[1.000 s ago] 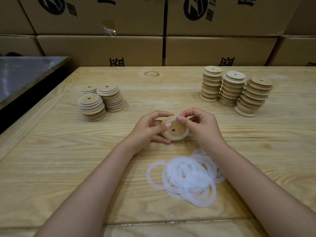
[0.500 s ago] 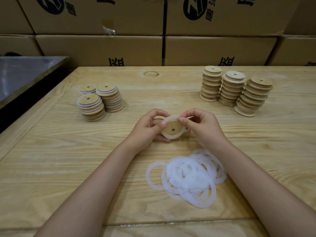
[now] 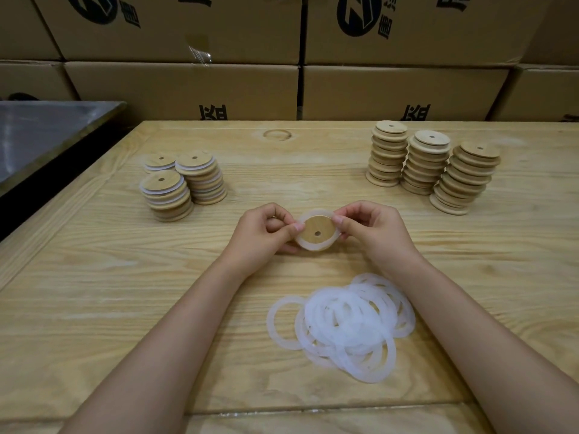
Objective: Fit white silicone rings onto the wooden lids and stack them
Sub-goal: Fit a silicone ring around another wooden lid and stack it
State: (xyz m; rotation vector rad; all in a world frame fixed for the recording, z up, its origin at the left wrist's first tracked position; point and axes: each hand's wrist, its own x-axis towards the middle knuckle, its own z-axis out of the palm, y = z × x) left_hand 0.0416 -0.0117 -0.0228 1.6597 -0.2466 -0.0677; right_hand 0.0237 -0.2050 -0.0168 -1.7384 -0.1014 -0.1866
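Note:
A round wooden lid (image 3: 316,228) with a small centre hole is held above the table between both hands, a white silicone ring (image 3: 313,246) lying around its rim. My left hand (image 3: 266,234) pinches its left edge with thumb and fingers. My right hand (image 3: 372,228) pinches its right edge. A loose heap of white rings (image 3: 347,324) lies on the table just in front of my hands. Three stacks of ringed lids (image 3: 181,183) stand at the left; three taller stacks of bare lids (image 3: 429,164) stand at the right.
The wooden table (image 3: 94,292) has a raised border at its left and far edges. A dark metal surface (image 3: 40,133) adjoins it at the far left. Cardboard boxes (image 3: 288,86) form a wall behind the table.
The ring has gone from partly on to sitting all round the lid's rim. Both hands have shifted slightly along the lid's edge and the lid now faces me more squarely.

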